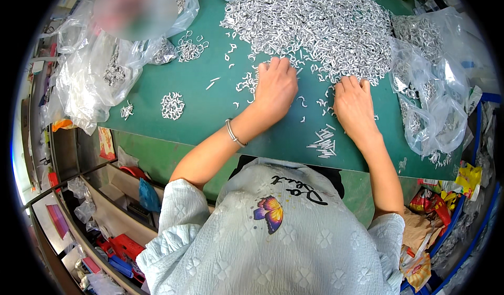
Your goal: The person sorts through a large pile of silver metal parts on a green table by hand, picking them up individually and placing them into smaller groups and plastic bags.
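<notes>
Green desk (210, 106) is under us, and our left hand (274, 87) and right hand (354, 103) lie flat and open on it, holding nothing, fingertips at the near edge of the big heap of little silver hooks (315, 27). We think the hooks are light, hard and a bit slippery, so we would pinch one by its bend. Nearby lie a small row of straight pieces (323, 142) and clear bags (430, 95).

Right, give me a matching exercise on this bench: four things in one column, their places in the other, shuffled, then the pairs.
Things:
1. big heap of small silver metal pieces
2. bundle of straight silver pieces
3. small round cluster of silver pieces
4. silver bracelet

Places:
A. on the left wrist
B. alone on the green mat, left of the left hand
C. far side of the mat, beyond both hands
D. near edge, beside the right hand

Pairs: 1-C, 2-D, 3-B, 4-A
</notes>
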The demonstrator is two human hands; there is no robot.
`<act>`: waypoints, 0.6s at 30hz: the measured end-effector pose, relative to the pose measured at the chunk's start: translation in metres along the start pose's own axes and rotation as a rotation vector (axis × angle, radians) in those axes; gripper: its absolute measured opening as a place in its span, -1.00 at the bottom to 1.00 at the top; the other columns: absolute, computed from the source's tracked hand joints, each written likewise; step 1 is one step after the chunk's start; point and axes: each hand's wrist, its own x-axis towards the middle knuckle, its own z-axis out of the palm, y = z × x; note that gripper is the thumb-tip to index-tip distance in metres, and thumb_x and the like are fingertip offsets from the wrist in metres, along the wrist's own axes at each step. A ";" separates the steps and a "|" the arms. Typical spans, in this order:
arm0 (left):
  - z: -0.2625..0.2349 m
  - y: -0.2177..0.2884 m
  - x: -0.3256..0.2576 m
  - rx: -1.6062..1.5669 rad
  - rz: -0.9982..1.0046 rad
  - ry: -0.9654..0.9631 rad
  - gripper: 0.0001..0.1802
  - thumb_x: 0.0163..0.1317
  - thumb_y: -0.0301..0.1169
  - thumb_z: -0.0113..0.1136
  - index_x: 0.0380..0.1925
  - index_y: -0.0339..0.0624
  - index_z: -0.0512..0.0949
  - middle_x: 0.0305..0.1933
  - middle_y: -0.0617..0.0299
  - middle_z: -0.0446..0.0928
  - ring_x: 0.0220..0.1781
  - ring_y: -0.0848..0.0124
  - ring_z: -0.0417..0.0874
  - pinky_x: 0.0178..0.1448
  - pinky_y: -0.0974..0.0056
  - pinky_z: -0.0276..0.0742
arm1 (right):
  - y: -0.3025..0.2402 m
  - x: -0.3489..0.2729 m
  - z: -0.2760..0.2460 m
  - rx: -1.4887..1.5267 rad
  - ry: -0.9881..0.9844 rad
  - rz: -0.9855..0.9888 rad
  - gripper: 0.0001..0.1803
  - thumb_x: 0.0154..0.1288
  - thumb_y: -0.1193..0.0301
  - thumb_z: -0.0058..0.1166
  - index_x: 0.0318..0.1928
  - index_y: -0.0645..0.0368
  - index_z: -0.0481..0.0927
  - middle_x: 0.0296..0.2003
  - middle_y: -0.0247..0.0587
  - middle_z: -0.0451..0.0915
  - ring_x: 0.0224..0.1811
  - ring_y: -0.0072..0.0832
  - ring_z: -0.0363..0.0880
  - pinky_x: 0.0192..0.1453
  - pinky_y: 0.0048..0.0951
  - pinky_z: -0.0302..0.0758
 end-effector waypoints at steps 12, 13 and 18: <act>-0.010 0.065 -0.045 -0.375 0.192 -0.234 -0.86 0.08 -0.49 0.27 -0.35 -0.14 0.52 -0.27 0.22 0.43 -0.17 0.22 0.43 -0.13 0.15 0.26 | -0.005 -0.032 -0.038 0.541 -0.092 -0.041 -0.90 -0.02 0.55 0.15 -0.47 0.21 0.48 -0.41 -0.15 0.44 -0.20 -0.25 0.42 -0.05 -0.24 0.27; -0.009 0.067 -0.047 -0.389 0.196 -0.251 -0.86 0.08 -0.49 0.27 -0.34 -0.15 0.53 -0.26 0.22 0.44 -0.16 0.22 0.44 -0.12 0.15 0.27 | -0.010 -0.040 -0.029 0.521 -0.100 -0.057 -0.89 -0.02 0.56 0.16 -0.47 0.21 0.48 -0.40 -0.16 0.43 -0.20 -0.25 0.41 -0.05 -0.25 0.27; -0.019 0.049 -0.046 -0.455 0.113 -0.171 -0.81 0.11 -0.47 0.26 -0.24 -0.16 0.55 -0.19 0.21 0.48 -0.05 0.22 0.47 -0.03 0.15 0.29 | -0.002 -0.045 -0.039 0.650 -0.196 -0.010 -0.84 0.08 0.51 0.23 -0.34 0.20 0.50 -0.35 -0.16 0.44 -0.16 -0.23 0.43 -0.04 -0.25 0.31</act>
